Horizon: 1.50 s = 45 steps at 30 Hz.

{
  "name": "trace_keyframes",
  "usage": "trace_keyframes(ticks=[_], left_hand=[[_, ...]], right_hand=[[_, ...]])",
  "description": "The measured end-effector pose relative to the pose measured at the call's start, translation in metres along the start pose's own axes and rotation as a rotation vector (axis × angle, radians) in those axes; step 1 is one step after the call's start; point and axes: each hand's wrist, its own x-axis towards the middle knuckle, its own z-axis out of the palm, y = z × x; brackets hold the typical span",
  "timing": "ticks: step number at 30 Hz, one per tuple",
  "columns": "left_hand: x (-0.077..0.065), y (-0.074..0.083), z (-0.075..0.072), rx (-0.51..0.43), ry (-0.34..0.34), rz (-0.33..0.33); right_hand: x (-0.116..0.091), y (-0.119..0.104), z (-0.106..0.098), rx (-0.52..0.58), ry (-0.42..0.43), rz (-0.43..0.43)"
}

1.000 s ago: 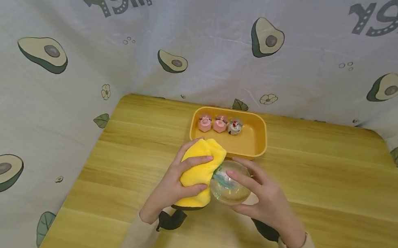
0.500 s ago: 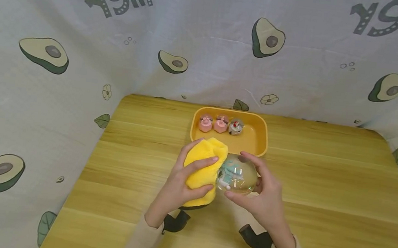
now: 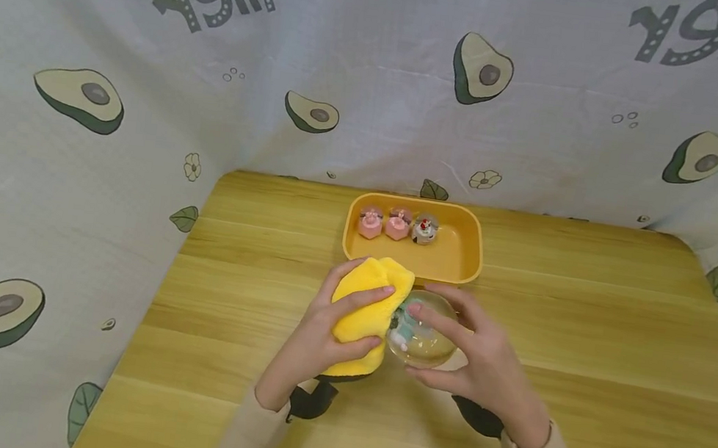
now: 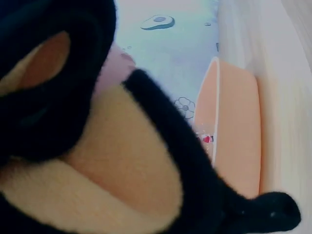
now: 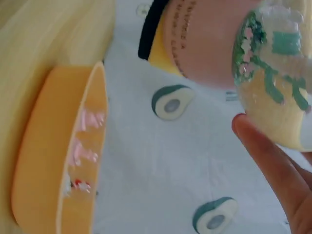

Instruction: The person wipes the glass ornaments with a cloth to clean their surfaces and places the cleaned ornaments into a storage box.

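A snow globe [image 3: 428, 346] lies on its side, its clear dome facing right. Green and white figures show inside. In the right wrist view its pink base [image 5: 207, 44] carries small lettering and has a yellow cloth [image 3: 357, 327] with a black edge around part of it. My left hand [image 3: 312, 341] grips this cloth from the left, over the base. With fingers spread and bent around the dome, my right hand [image 3: 484, 349] holds the other end. Black and tan cloth folds fill much of the left wrist view and hide the left fingers there.
Just beyond the hands stands a yellow tray [image 3: 458, 254]. Two small pink-based globes [image 3: 370, 223] and a white one [image 3: 425, 230] sit in its left part. An avocado-print curtain [image 3: 385, 109] hangs behind the wooden table [image 3: 589, 309].
My right hand turned the dome and shifted its grip, thumb and fingers now placed differently. The figures inside are seen from another angle. My left hand stays on the cloth, almost unmoved.
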Motion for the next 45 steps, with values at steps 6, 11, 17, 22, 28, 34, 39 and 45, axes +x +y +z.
trace_keyframes(ticks=[6,11,17,22,28,34,39,45], left_hand=[[-0.001,-0.002,0.005,0.123,0.012,0.037],[-0.003,-0.001,0.01,0.213,0.046,0.057],[-0.004,0.002,0.016,0.24,0.075,0.07],[-0.004,0.001,0.019,0.153,0.094,0.075],[-0.003,0.001,0.014,0.038,0.13,0.064],[0.001,0.005,0.012,0.024,0.104,0.102],[0.002,0.008,0.012,0.05,0.086,0.105],[0.001,0.01,0.013,0.143,0.103,0.131]], right_hand=[[0.009,-0.016,0.003,0.161,0.148,0.121],[0.004,-0.022,0.008,0.32,0.199,0.409],[-0.011,-0.011,0.012,0.7,0.244,0.697],[-0.011,-0.013,0.006,0.734,0.154,0.682],[-0.015,-0.014,-0.001,0.446,-0.03,0.458],[-0.015,-0.002,-0.004,0.035,0.009,0.193],[-0.01,0.004,-0.006,0.018,0.072,0.066],[0.001,-0.005,-0.004,0.069,0.147,0.068]])
